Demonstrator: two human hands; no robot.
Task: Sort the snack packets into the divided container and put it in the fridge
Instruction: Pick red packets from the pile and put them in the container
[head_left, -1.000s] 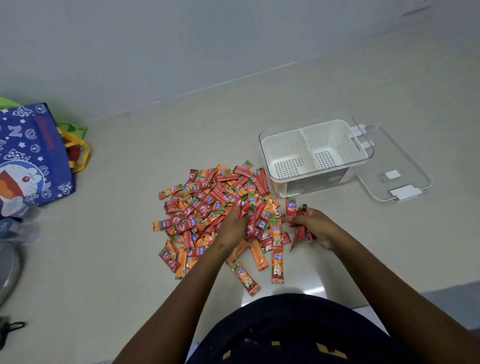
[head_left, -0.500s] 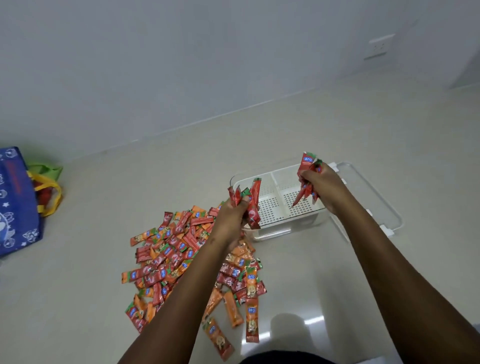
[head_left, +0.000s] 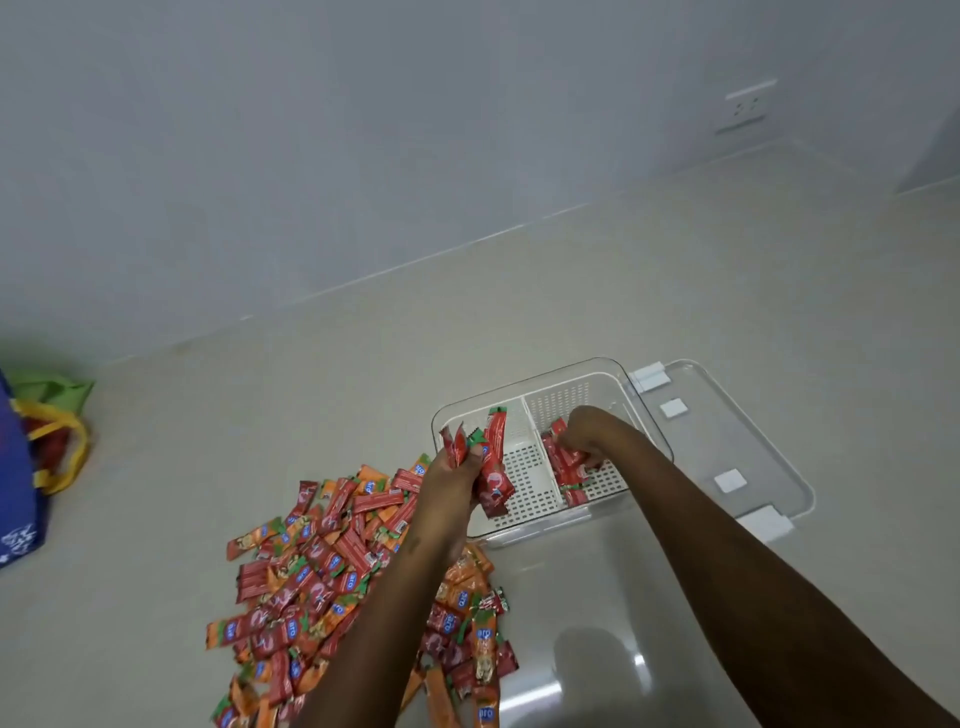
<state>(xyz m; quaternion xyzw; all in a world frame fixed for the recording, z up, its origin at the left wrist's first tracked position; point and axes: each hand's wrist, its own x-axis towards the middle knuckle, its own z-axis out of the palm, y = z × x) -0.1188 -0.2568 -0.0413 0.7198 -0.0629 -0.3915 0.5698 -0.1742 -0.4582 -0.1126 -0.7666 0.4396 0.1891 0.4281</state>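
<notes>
Since half a second ago, right hand has dropped into the container, fingers curled on red packets in its 3 o'clock compartment. Left hand grips packets over the 9 o'clock side. Pale floor meets grey wall; pile at 7 o'clock, partly cut off.

Brand on packets: "aro", white letters on a small blue patch, readable on several of the snack packets in the pile on the floor beneath the left hand.
Clearest prints: an orange packet near the left forearm, and a second one at the bottom edge, just nearer the person.
Red packets in the hands: printing too small and blurred to read.
Blue bag, well left of the left hand: white markings only, not legible.
</notes>
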